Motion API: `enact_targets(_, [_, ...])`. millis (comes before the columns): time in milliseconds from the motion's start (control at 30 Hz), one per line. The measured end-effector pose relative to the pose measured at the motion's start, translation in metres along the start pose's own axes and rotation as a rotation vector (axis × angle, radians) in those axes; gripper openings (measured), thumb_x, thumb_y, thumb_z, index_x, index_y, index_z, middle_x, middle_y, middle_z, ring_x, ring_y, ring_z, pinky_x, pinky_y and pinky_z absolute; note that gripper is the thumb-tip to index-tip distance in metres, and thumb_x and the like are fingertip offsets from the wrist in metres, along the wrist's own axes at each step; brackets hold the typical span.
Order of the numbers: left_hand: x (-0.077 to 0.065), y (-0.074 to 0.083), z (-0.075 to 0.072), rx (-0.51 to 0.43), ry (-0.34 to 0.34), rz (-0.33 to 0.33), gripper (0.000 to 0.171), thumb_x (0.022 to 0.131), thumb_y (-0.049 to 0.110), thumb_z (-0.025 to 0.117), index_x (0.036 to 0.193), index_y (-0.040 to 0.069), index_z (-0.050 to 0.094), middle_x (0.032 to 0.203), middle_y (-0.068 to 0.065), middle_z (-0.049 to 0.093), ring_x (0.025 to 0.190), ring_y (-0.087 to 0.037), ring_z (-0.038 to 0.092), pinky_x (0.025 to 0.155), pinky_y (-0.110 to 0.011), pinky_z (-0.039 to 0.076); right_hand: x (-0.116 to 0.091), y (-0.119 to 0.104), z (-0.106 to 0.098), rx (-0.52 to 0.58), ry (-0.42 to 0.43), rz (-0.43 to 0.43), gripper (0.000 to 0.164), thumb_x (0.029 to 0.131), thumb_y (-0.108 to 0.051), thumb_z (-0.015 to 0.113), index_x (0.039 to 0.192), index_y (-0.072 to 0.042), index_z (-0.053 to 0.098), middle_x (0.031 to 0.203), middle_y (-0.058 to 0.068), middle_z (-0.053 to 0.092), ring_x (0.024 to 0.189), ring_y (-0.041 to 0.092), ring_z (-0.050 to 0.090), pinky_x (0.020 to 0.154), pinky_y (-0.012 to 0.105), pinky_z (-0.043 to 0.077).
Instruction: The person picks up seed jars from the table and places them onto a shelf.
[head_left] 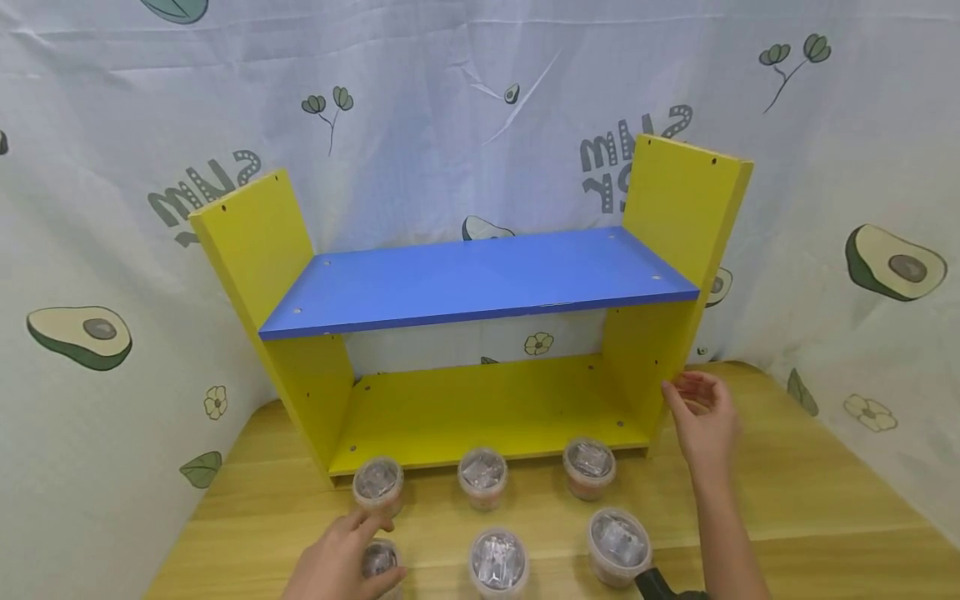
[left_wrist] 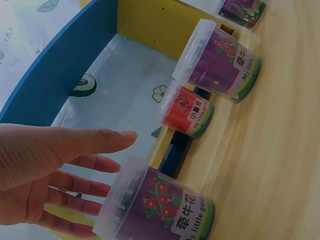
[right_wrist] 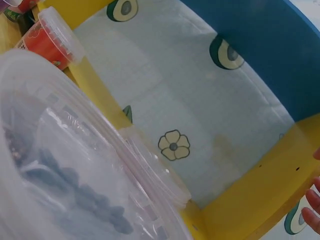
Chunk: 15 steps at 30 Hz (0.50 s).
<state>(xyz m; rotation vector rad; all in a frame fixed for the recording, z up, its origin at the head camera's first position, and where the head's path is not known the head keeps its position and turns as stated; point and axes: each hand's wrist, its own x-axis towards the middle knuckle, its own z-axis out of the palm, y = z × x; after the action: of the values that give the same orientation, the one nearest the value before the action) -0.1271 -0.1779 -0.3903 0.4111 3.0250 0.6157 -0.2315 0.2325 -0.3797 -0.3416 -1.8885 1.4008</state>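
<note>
A yellow shelf unit with a blue middle board (head_left: 480, 279) stands on the wooden table. Several small plastic tubs with clear lids sit before it in two rows. My left hand (head_left: 337, 560) reaches over the front left tub (head_left: 380, 557), fingers extended and thumb apart. In the left wrist view, fingertips lie right at the lid of a purple-labelled tub (left_wrist: 160, 205). My right hand (head_left: 707, 421) is beside the right yellow side panel (head_left: 663, 342), thumb tip at its front edge, fingers loosely bent. Only fingertips (right_wrist: 311, 220) show in the right wrist view, near that panel.
The back row holds a left tub (head_left: 378, 483), a middle tub (head_left: 483, 477) and a right tub (head_left: 588, 467) close to the yellow bottom board (head_left: 487, 408). In front are a middle tub (head_left: 498, 562) and a right tub (head_left: 618, 546). Printed cloth (head_left: 465, 125) hangs behind.
</note>
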Motion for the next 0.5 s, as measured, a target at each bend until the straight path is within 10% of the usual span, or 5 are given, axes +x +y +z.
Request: enact_targets(500, [0.003,-0.013,0.011,-0.082,-0.121,-0.009,0.055,0.065,0.038,0.08,0.106,0.006,0.062,0.104,-0.013,0.057,0.09,-0.037,0.056,0.063,-0.052,0.049,0.002,0.007,0.007,0.032,0.009,0.028,0.027,0.082,-0.01,0.067,0.104,-0.003,0.055,0.086,-0.011,0.049,0.08,-0.004,0.049,0.069,0.002,0.041])
